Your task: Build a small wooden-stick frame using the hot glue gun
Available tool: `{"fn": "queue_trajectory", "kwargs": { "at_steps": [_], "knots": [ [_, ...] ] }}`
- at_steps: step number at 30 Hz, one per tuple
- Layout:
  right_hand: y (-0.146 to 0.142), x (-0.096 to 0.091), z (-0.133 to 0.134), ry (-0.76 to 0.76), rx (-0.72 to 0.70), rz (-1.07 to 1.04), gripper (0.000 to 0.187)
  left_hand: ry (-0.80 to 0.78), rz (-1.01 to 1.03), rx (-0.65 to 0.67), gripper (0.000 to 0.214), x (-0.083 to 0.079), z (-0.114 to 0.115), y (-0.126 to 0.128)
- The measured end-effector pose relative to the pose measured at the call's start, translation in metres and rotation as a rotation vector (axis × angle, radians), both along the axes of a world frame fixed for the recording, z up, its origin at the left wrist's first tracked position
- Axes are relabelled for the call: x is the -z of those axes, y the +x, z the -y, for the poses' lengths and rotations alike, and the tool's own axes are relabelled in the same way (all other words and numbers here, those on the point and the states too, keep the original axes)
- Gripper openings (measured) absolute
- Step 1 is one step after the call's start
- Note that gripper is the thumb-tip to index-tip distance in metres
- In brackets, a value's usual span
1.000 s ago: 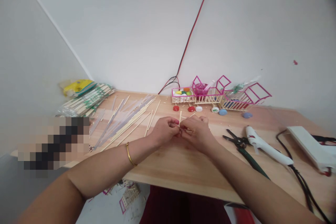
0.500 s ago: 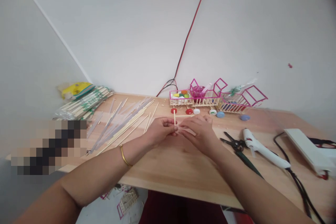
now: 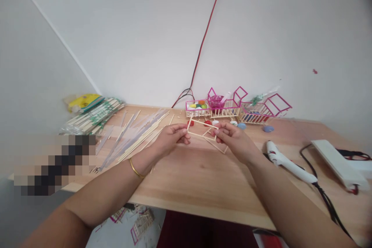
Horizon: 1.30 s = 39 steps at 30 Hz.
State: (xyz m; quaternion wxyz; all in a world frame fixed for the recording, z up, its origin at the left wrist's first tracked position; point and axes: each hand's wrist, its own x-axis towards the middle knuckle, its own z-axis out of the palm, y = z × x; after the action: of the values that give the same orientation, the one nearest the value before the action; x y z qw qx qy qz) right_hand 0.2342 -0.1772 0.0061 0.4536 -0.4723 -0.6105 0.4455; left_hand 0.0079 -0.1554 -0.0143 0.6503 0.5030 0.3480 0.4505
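Between my two hands is a rectangular frame of thin wooden sticks [image 3: 200, 136], tilted above the table. My left hand [image 3: 173, 133] pinches its left end between thumb and fingers. At the right end, my right hand [image 3: 229, 135] is closed on the frame near a corner. More joined sticks [image 3: 216, 146] show below and behind it, close to my right fingers; I cannot tell whether they belong to the same piece. Just beyond my hands stand small stick carts with pink trim [image 3: 225, 112] and bottle-cap wheels [image 3: 267, 128].
Loose sticks [image 3: 142, 139] and bagged stick bundles [image 3: 101, 114] lie on the left of the wooden table [image 3: 186, 186]. A white glue gun [image 3: 290, 166] and a white power strip [image 3: 338, 164] with cables lie on the right. Stick pieces [image 3: 141, 224] are on the floor.
My hands have moved apart and slightly up, stretching the stick frame into view between them. My right hand shifted right, and my forearm now covers most of the pliers.
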Motion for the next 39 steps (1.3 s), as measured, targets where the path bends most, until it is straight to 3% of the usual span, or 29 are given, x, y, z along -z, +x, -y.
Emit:
{"fn": "queue_trajectory", "kwargs": {
  "at_steps": [5, 9, 15, 19, 23, 27, 31, 35, 39],
  "knots": [
    [0.000, -0.001, 0.001, -0.124, -0.003, -0.021, 0.031, -0.032, 0.021, 0.028, 0.041, -0.001, -0.001, 0.000],
    [0.015, -0.004, -0.002, -0.105, 0.088, 0.062, 0.026, -0.023, -0.069, 0.005, 0.045, 0.000, 0.001, 0.002],
    [0.047, -0.002, -0.008, -0.205, 0.116, 0.378, 0.015, 0.314, -0.430, 0.003, 0.035, 0.006, 0.001, 0.001],
    [0.045, -0.002, -0.005, -0.278, 0.103, 0.594, 0.019, 0.520, -0.641, -0.021, 0.028, 0.002, 0.002, 0.000],
    [0.038, -0.003, -0.003, -0.288, 0.062, 0.783, 0.020, 0.612, -0.723, -0.023, 0.024, 0.000, 0.003, -0.001],
    [0.040, -0.002, -0.004, -0.256, 0.098, 0.903, 0.019, 0.655, -0.743, -0.018, 0.023, 0.001, 0.003, -0.001],
    [0.039, 0.003, -0.004, -0.107, 0.213, 1.051, 0.035, 0.678, -0.755, -0.011, 0.022, 0.002, 0.003, 0.000],
    [0.029, 0.009, -0.004, 0.001, 0.124, 1.141, 0.058, 0.702, -0.765, -0.024, 0.021, 0.002, 0.003, 0.000],
    [0.019, 0.015, -0.005, 0.015, 0.115, 1.169, 0.045, 0.714, -0.774, -0.037, 0.020, 0.001, 0.004, 0.000]
  ]
}}
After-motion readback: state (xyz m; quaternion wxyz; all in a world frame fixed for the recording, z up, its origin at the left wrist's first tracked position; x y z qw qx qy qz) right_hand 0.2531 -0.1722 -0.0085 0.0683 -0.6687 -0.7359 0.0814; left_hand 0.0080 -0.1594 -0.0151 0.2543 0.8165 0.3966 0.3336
